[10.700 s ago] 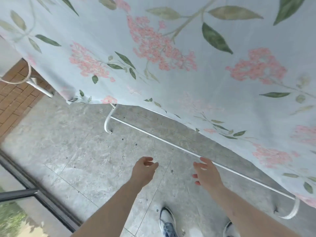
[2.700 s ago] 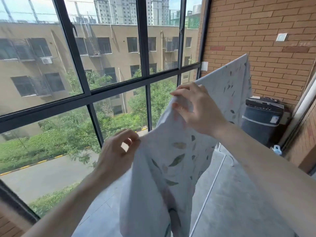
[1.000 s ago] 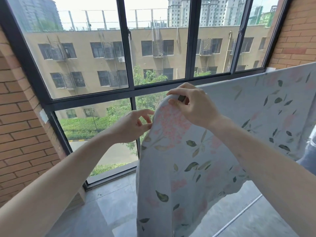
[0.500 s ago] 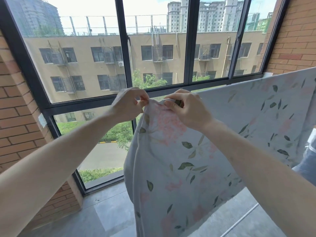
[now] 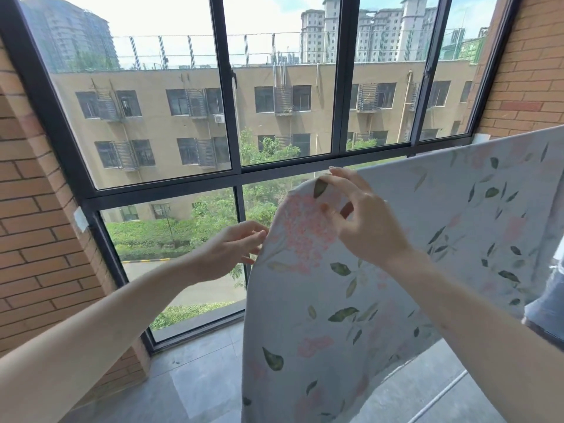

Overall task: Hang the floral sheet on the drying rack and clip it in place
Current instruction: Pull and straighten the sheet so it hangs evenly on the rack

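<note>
1. Dark-framed windows [image 5: 235, 175] between brick walls [image 5: 36, 227] fill the far side.
2. Floral sheet [image 5: 335, 300] hangs draped at centre-right, its top edge running up to the right.
3. Right hand [image 5: 357, 221] rests at the sheet's top corner with loosely spread fingers, seemingly not pinching.
4. Left hand [image 5: 232, 250] touches the sheet's left edge, fingers relaxed.

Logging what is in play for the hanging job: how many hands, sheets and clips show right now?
Hands: 2, left hand and right hand
Floral sheet: 1
Clips: 0 visible
Total: 3
</note>
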`<state>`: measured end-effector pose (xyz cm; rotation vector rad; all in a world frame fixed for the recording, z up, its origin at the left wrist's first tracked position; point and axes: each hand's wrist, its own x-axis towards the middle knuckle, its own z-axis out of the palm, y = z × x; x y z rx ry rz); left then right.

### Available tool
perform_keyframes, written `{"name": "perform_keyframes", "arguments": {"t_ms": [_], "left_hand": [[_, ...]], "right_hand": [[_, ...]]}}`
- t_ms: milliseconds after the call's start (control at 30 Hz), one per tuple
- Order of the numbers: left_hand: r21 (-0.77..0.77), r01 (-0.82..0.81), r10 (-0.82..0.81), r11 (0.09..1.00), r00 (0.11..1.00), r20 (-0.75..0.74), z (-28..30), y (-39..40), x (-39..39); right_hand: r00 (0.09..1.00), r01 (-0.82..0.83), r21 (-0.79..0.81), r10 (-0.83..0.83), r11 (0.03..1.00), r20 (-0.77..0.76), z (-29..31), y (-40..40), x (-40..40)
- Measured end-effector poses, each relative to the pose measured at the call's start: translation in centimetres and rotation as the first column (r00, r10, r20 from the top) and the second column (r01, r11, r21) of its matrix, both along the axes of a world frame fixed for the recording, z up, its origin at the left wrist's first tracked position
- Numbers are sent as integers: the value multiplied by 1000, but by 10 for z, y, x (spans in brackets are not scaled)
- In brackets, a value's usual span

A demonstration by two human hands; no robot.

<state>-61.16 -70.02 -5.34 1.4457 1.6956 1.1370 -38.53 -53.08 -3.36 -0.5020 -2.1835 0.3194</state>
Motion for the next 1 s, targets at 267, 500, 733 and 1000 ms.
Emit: {"name": "perform_keyframes", "arguments": {"t_ms": [267, 500, 733, 1000], "left_hand": [[121, -165, 205, 979, 817, -539, -38, -26, 15], [140, -149, 204, 979, 758, -620, -48, -2, 17], [178, -179, 251, 968, 754, -606, -46, 7, 7], [177, -276, 326, 945, 725, -607, -37, 17, -39]], "right_hand": [[997, 57, 24, -58, 998, 52, -6, 2, 2], [980, 133, -65, -122, 989, 157, 29, 37, -21], [968, 204, -95, -186, 974, 166, 36, 53, -46], [974, 168, -108, -148, 980, 170, 44, 53, -91]]}}
